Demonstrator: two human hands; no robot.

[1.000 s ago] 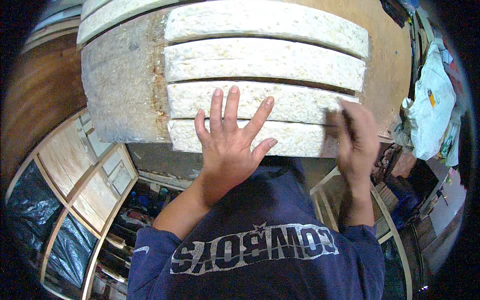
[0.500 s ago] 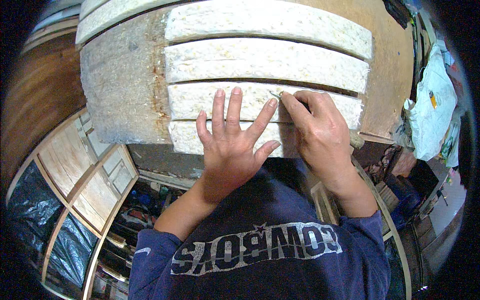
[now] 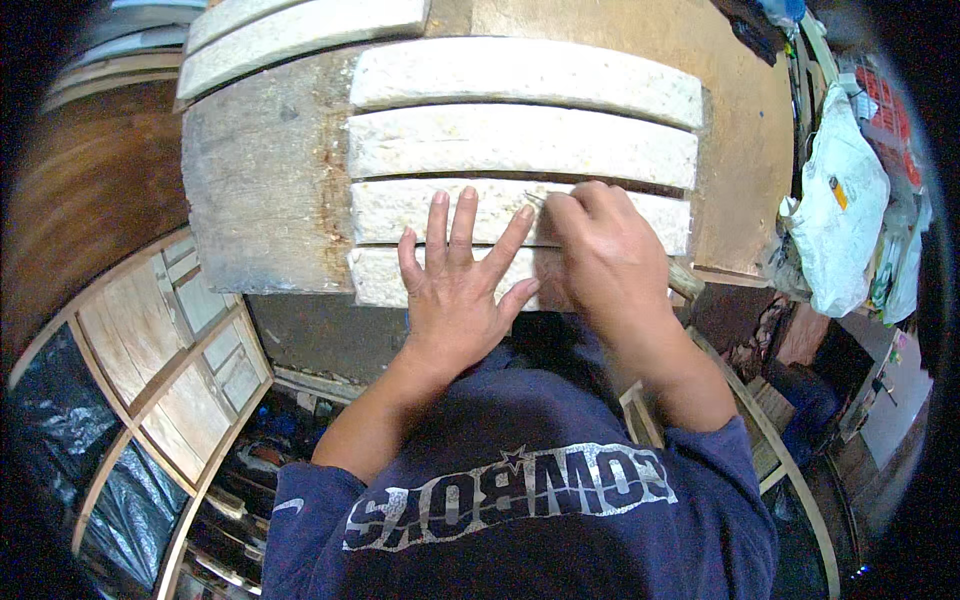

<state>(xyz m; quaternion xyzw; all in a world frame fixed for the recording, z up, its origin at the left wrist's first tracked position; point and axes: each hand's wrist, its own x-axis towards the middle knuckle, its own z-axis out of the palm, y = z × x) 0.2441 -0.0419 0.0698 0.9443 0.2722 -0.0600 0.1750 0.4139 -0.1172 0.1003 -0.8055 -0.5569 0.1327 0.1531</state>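
My left hand (image 3: 462,290) lies flat and open, fingers spread, pressing down on the two nearest pale wooden slats (image 3: 520,215) — the palm over the closest one, the fingertips reaching onto the next. Just to its right, almost touching the index finger, my right hand (image 3: 600,255) is closed around a small thin tool (image 3: 535,199); only its tip shows beyond my fingertips, at the dark gap between slats, and I cannot tell what kind of tool it is. Two more slats lie beyond my fingers, all side by side on a worn wooden workbench (image 3: 250,190). Well off to the right of my right hand hangs a white plastic bag (image 3: 838,215) — below my left forearm stand framed wooden panels (image 3: 150,370).
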